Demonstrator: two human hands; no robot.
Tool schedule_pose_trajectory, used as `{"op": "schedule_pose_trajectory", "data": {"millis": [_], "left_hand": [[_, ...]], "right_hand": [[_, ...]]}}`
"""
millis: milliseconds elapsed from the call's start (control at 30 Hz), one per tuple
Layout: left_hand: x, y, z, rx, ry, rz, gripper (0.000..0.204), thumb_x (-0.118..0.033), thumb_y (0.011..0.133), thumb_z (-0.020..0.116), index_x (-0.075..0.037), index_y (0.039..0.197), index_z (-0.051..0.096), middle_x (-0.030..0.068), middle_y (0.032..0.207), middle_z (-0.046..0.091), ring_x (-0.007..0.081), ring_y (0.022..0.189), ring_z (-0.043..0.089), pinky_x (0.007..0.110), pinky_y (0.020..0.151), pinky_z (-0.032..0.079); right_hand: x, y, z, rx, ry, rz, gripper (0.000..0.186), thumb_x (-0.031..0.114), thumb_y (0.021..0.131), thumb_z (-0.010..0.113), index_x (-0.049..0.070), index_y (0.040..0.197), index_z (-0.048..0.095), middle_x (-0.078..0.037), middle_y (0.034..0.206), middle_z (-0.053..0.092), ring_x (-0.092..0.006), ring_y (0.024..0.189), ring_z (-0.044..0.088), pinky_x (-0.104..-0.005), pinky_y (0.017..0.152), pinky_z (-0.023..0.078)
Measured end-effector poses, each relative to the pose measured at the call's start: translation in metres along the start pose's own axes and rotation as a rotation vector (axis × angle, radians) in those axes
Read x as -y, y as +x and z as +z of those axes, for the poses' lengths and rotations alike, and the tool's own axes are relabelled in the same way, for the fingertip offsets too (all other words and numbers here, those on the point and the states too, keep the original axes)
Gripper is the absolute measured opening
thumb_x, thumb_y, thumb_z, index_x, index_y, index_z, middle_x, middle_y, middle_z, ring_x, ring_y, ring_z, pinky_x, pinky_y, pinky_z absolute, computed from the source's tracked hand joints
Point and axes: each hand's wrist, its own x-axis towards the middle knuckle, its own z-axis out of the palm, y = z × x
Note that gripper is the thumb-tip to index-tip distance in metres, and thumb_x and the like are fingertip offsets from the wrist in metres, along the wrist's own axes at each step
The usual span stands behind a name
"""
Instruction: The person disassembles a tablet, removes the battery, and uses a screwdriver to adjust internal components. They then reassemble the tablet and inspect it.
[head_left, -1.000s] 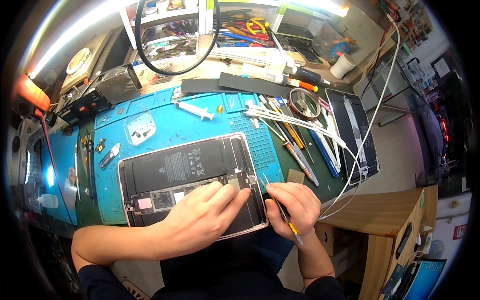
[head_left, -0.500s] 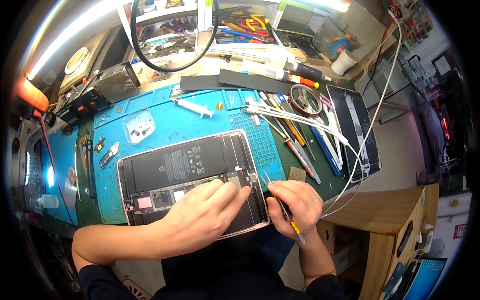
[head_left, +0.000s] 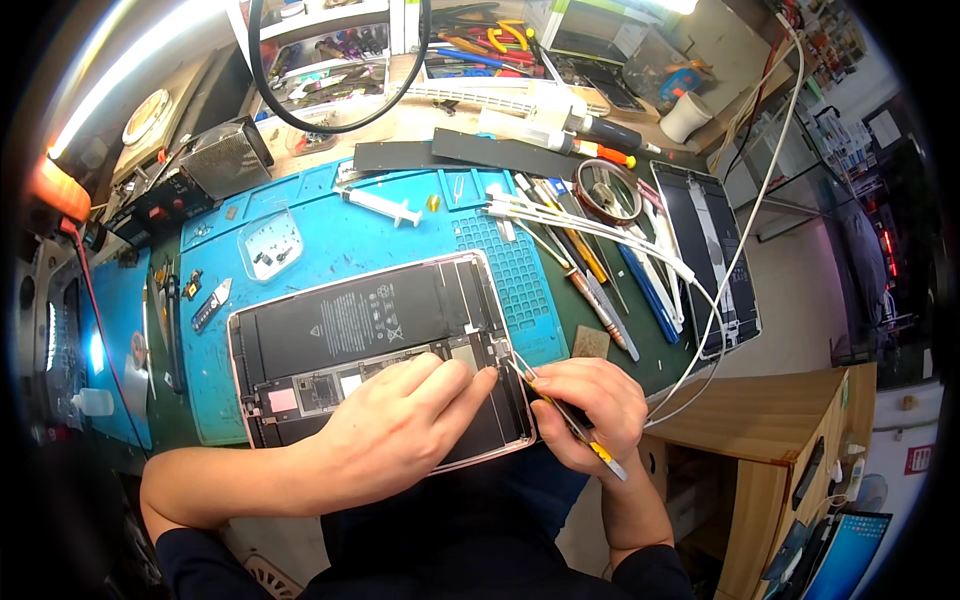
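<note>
An opened tablet with exposed batteries and circuit board lies on the blue mat. My left hand rests over its lower middle, fingers curled and index fingertip on the area near the right-side connectors; whatever it may hold is hidden. At the tablet's right edge my right hand grips yellow-and-grey tweezers, their points reaching in beside that fingertip. A clear dish of small parts and a white syringe sit above the tablet on the mat.
To the right lie several pens and tools, white cables, a tape roll and another tablet part. A metal-cased device stands back left; tool bins line the back. A wooden cabinet is below right.
My right hand's tweezers have moved in toward the tablet, their tips now reaching its right-side connectors. My left hand shows little movement. The whole view has shifted slightly.
</note>
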Motion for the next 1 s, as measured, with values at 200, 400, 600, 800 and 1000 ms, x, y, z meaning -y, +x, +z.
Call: {"op": "schedule_pose_trajectory", "data": {"millis": [200, 400, 600, 800, 1000], "left_hand": [[0.001, 0.000, -0.002, -0.012, 0.040, 0.028, 0.055, -0.009, 0.081, 0.064, 0.010, 0.133, 0.060, 0.0102, 0.101, 0.052, 0.0221, 0.092, 0.058, 0.033, 0.081, 0.053], [0.001, 0.005, -0.004, 0.021, 0.010, 0.030, 0.058, -0.007, 0.078, 0.066, 0.007, 0.134, 0.060, 0.0107, 0.104, 0.055, 0.0253, 0.093, 0.058, 0.034, 0.082, 0.053], [-0.003, 0.007, -0.004, 0.029, 0.022, 0.012, 0.065, 0.000, 0.071, 0.069, 0.005, 0.135, 0.061, 0.0126, 0.106, 0.057, 0.0294, 0.094, 0.059, 0.037, 0.085, 0.053], [-0.013, 0.010, -0.004, 0.031, -0.015, -0.055, 0.062, 0.013, 0.070, 0.059, 0.005, 0.131, 0.062, 0.0187, 0.104, 0.057, 0.0371, 0.096, 0.058, 0.045, 0.086, 0.051], [-0.012, 0.004, 0.001, 0.037, 0.026, -0.078, 0.062, 0.013, 0.070, 0.058, 0.005, 0.131, 0.061, 0.0198, 0.105, 0.056, 0.0382, 0.099, 0.058, 0.045, 0.088, 0.051]], "right_hand": [[0.001, 0.002, -0.001, 0.035, 0.032, -0.002, 0.025, 0.002, 0.076, 0.081, 0.004, 0.099, 0.074, -0.009, 0.095, 0.077, -0.0257, 0.083, 0.076, -0.0336, 0.071, 0.058], [0.001, 0.000, -0.002, 0.022, 0.023, 0.002, 0.025, 0.002, 0.077, 0.081, 0.005, 0.101, 0.073, -0.009, 0.095, 0.077, -0.0263, 0.083, 0.076, -0.0346, 0.072, 0.059], [0.003, -0.003, -0.003, -0.037, 0.029, 0.031, 0.022, 0.009, 0.083, 0.080, 0.007, 0.103, 0.073, -0.008, 0.094, 0.076, -0.0260, 0.084, 0.074, -0.0354, 0.071, 0.059], [0.000, -0.010, 0.000, -0.087, 0.047, 0.021, 0.020, 0.011, 0.085, 0.080, 0.007, 0.103, 0.073, -0.005, 0.099, 0.075, -0.0247, 0.087, 0.074, -0.0343, 0.072, 0.059], [0.000, -0.012, 0.002, -0.114, 0.084, 0.007, 0.017, 0.012, 0.088, 0.077, 0.006, 0.102, 0.071, -0.006, 0.097, 0.073, -0.0253, 0.086, 0.072, -0.0360, 0.073, 0.058]]}}
